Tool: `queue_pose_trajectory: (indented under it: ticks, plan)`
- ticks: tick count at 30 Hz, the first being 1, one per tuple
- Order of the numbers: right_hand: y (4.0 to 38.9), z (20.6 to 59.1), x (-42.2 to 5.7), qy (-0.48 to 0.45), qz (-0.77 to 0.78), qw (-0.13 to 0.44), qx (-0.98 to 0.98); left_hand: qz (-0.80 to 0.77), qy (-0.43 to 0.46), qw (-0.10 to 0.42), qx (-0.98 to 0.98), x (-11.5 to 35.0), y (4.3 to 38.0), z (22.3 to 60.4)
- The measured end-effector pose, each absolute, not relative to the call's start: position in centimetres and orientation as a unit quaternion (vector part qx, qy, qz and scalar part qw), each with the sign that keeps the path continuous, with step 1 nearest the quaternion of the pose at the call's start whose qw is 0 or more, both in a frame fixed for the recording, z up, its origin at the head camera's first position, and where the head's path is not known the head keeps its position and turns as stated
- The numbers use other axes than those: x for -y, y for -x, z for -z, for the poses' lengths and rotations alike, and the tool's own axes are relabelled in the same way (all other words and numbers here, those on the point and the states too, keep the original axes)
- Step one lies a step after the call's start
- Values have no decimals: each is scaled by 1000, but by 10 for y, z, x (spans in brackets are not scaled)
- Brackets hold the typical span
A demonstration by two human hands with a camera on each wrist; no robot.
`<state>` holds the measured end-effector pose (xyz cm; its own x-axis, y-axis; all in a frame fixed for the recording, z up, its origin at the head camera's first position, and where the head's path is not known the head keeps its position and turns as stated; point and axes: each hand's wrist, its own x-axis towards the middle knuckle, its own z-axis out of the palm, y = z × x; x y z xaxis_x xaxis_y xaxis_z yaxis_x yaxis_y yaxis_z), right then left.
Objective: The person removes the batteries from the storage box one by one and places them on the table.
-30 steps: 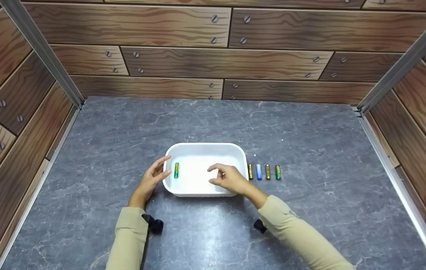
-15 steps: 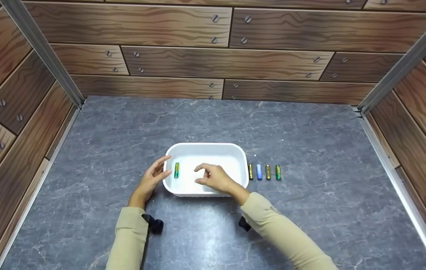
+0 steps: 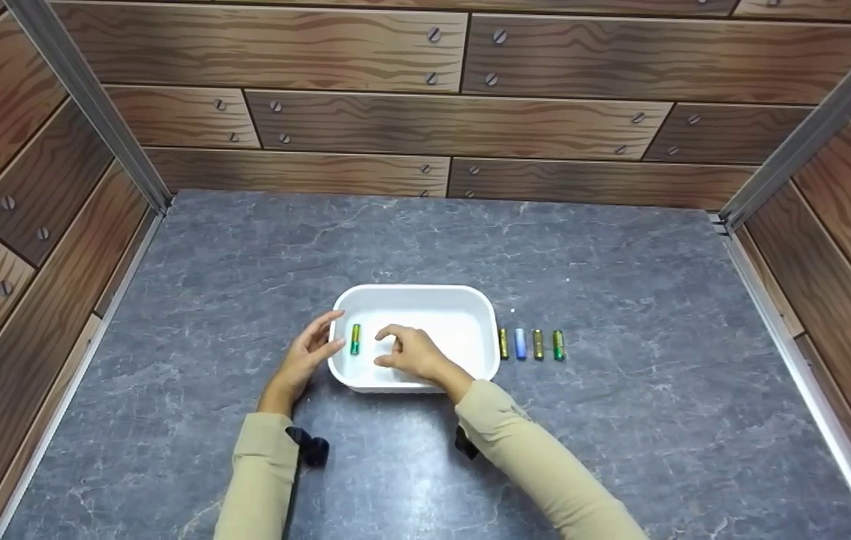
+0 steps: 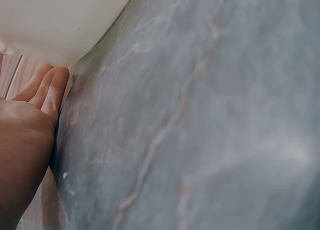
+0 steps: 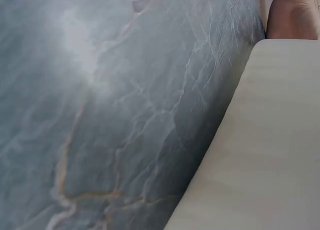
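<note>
A white plastic tub (image 3: 425, 301) stands on the table, with one green-and-gold battery (image 3: 355, 340) lying upright-on in its left part. My left hand (image 3: 304, 360) rests at the tub's left end, thumb and fingers at the rim; in the left wrist view its extended fingers (image 4: 54, 93) reach the tub's outer wall. Over the tub's inside hovers my right hand (image 3: 412, 354), thumb and index finger curved with a gap between them and nothing held, to the right of the battery. The right wrist view shows only the tub's wall (image 5: 265, 140) and part of a hand beyond it.
Right of the tub, several batteries lie in a row: a dark-and-gold one (image 3: 503, 343), a blue one (image 3: 521, 343), another gold one (image 3: 538, 344) and a green one (image 3: 559, 345). Wood-patterned walls (image 3: 365, 120) enclose the grey marbled table (image 3: 425, 240).
My right hand has moved left across the tub toward the battery inside it, its thumb and index finger still apart. The left hand, the tub and the batteries have stayed in place.
</note>
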<state>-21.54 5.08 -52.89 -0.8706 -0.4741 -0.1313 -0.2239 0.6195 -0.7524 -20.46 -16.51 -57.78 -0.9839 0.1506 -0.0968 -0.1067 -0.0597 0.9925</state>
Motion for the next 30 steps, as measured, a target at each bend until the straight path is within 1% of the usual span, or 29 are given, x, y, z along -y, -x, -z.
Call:
queue_pose_trajectory:
  ticks: [13, 21, 30]
  plan:
    - [224, 535, -22, 165, 346, 170, -908, -735, -32, 82, -672, 166, 206, 581]
    - [224, 540, -13, 163, 333, 152, -916, -733, -28, 91, -673, 166, 206, 579]
    - [223, 538, -3, 144, 263, 178, -937, -734, -21, 88, -674, 166, 205, 579]
